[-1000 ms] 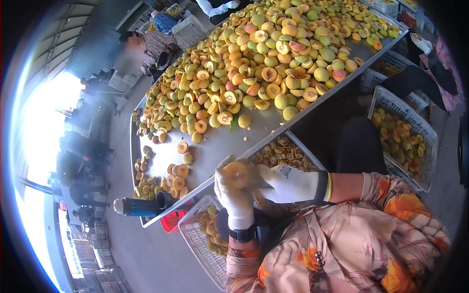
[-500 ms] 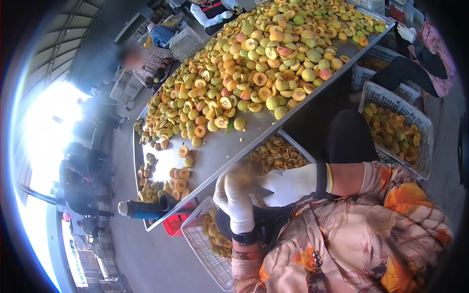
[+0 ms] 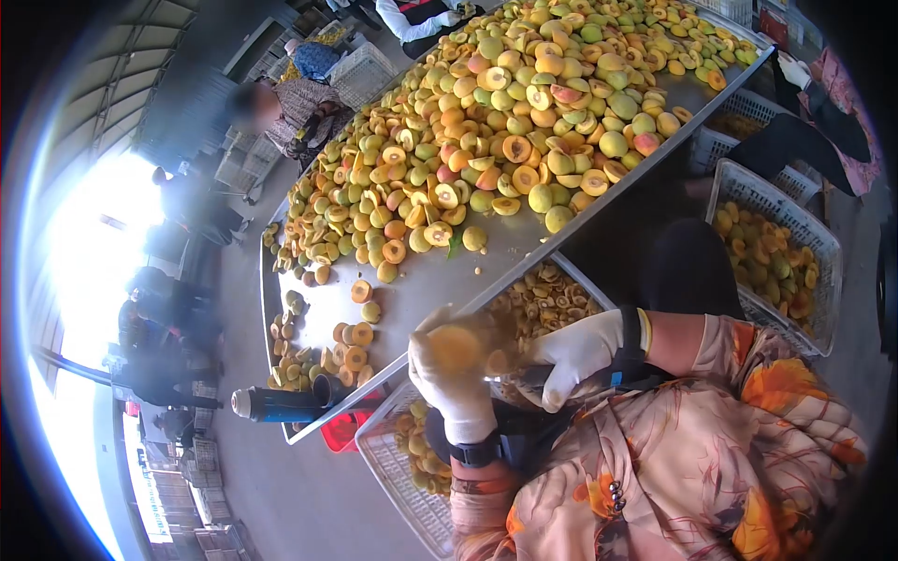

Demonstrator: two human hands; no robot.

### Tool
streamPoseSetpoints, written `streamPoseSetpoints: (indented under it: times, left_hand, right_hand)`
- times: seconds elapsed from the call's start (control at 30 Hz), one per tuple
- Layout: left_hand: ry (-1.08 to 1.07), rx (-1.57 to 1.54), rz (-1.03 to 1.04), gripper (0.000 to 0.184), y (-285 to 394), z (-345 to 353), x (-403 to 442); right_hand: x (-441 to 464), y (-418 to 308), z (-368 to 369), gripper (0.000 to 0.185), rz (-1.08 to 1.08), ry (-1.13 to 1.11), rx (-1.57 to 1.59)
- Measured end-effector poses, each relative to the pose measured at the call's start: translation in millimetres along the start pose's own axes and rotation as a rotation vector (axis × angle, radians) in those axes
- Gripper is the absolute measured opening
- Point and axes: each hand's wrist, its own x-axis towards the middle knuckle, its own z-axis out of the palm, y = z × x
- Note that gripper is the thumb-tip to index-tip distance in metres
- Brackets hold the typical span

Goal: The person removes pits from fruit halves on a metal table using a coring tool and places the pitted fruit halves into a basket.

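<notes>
My gloved left hand [image 3: 454, 397], with a dark watch at its wrist, is closed around a yellow peach half [image 3: 455, 348], smeared by motion. Close to its right is my gloved right hand [image 3: 585, 353], thumb pointing down and fingers curled. A small tool with a shiny metal part [image 3: 492, 379] juts from the right hand toward the fruit; its shape is blurred. A little orange-brown piece [image 3: 499, 363] shows between the hands. Both hands are over my lap, beside the metal table's edge [image 3: 440, 323]. Beneath them, a crate holds brown-yellow cut pieces [image 3: 547, 299].
Halved peaches [image 3: 486, 140] are heaped on the table. A blue flask [image 3: 276, 404] lies at its near left corner, above a red container [image 3: 348, 430]. Crates of fruit stand at my left [image 3: 398, 496] and right [image 3: 828, 309]. Co-workers sit across the table [image 3: 304, 117] and at right [image 3: 837, 122].
My right hand has drawn away from the left, uncovering the peach half's yellow face. The view has shifted slightly, so the table appears a little lower and farther right.
</notes>
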Motion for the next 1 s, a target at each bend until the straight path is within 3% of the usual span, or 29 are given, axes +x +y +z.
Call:
streamPoseSetpoints:
  times: [0.03, 0.13, 0.2, 0.27, 0.3, 0.37, 0.47, 0.53, 0.63, 0.73, 0.87, 0.9, 1.0]
  left_hand:
    - [0.052, 0.062, 0.042, 0.055, -0.4, -22.0, 10.3]
    - [0.236, 0.420, 0.037, 0.042, 13.2, -91.7, 24.1]
    - [0.181, 1.231, -0.208, 0.039, 30.8, -141.0, 39.1]
    - [0.228, 2.106, 0.010, 0.044, 22.5, -164.1, 51.5]
    - [0.171, 1.922, -0.029, 0.053, 23.8, -169.9, 66.3]
    - [0.017, 1.655, 0.112, 0.054, 3.8, -162.7, 109.6]
    - [-0.204, 1.382, 0.167, 0.057, -30.4, -91.7, 179.0]
    - [-0.370, 1.330, 0.216, 0.060, -71.4, -63.7, 229.1]
    - [-0.581, 1.468, 0.532, 0.062, -124.4, -40.4, 287.2]
    - [-0.568, 1.639, 0.585, 0.064, -152.2, -28.6, 307.7]
    - [-0.518, 1.572, 0.404, 0.051, -151.2, -26.9, 292.9]
    - [-0.466, 1.539, 0.325, 0.041, -147.5, -27.0, 283.7]
    - [-0.429, 1.087, 0.096, 0.039, -136.4, -39.8, 253.3]
  right_hand:
    - [-2.1, -5.1, -5.6, 0.027, 0.095, -0.001, -0.099]
    - [-2.6, 30.0, -11.7, 0.035, 0.330, 0.280, -0.792]
    - [-10.5, 49.7, -21.0, 0.036, 0.400, 0.296, -0.813]
    - [-8.6, 64.1, -24.9, 0.033, 0.376, 0.270, -0.742]
    - [-5.9, 64.6, -26.2, 0.034, 0.405, 0.246, -0.725]
    - [-2.3, 64.3, -29.6, 0.035, 0.454, 0.214, -0.705]
    - [1.5, 84.2, -34.5, 0.034, 0.426, 0.279, -0.710]
    - [-2.1, 82.2, -38.6, 0.034, 0.377, 0.320, -0.708]
    - [-2.8, 89.0, -43.5, 0.031, 0.333, 0.387, -0.712]
    - [-0.5, 94.5, -47.9, 0.029, 0.293, 0.442, -0.671]
    - [-0.1, 81.0, -50.7, 0.025, 0.090, 0.714, -0.611]
    - [-0.1, 76.4, -51.8, 0.025, 0.015, 0.815, -0.583]
    - [-3.4, 67.2, -64.2, 0.024, -0.066, 0.895, -0.479]
